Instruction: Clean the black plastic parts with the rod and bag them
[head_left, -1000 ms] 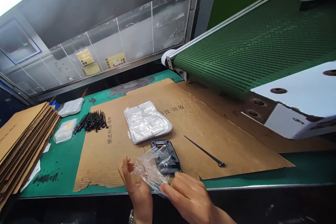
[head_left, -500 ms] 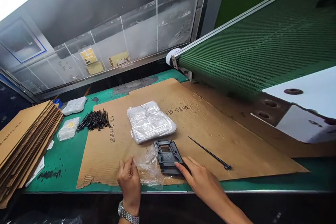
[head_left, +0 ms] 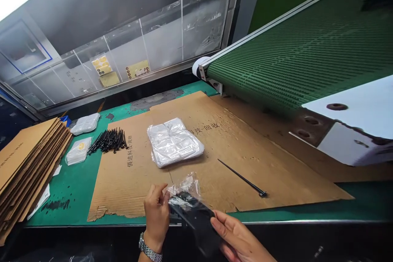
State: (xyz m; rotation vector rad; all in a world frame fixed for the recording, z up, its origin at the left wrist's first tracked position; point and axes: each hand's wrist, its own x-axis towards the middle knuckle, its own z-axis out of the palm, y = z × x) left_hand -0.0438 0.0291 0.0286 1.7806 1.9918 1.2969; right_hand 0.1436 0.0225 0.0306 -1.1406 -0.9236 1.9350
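My left hand is closed on the edge of a clear plastic bag, pinching it between thumb and fingers. My right hand grips a flat black plastic part by its right end, tilted over the table's front edge. The far end of this part lies at the bag's mouth, under or inside the film; I cannot tell how deep. Beyond both hands sits a stack of clear plastic bags. A thin black rod with a small head lies to the right on the cardboard.
A pile of similar black rods lies left on the cardboard sheet. Two small plastic-wrapped packs sit beside it, near stacked cardboard. A green conveyor belt slopes over the right side.
My right hand has lifted the black part off the cardboard and drawn it toward me, tilting it. The bag has come up against the part's far end, with my left hand slightly further right.
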